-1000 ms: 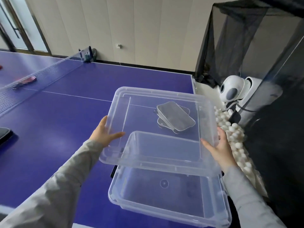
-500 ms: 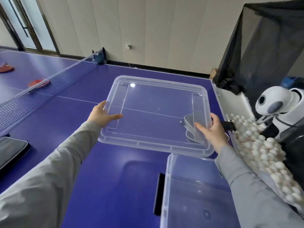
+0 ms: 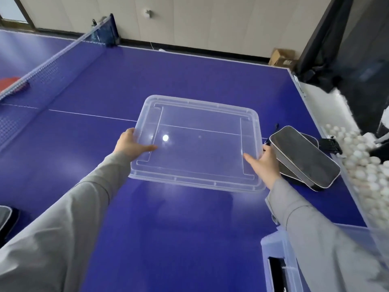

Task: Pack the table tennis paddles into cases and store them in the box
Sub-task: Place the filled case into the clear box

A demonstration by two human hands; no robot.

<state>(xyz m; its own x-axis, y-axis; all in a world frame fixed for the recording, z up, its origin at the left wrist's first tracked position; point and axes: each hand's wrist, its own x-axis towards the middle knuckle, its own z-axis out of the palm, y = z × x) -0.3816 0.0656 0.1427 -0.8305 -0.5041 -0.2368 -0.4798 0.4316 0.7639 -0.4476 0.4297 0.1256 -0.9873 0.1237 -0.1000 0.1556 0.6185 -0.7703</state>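
Clear plastic lid [image 3: 197,142], held at both sides by the left hand [image 3: 131,146] and right hand [image 3: 264,163], could bump the grey case [image 3: 303,157] beside it.

A clear plastic lid [image 3: 197,142] lies flat over the blue table [image 3: 168,228], in the middle. It is see-through, with rounded corners and a raised rim. Just right of it lie two gray paddle cases [image 3: 303,157], one stacked on the other, the top one tilted. They look shut. A corner of the clear box [image 3: 275,249] shows at the near right. A red paddle [image 3: 10,84] lies far left, behind the net [image 3: 48,74].
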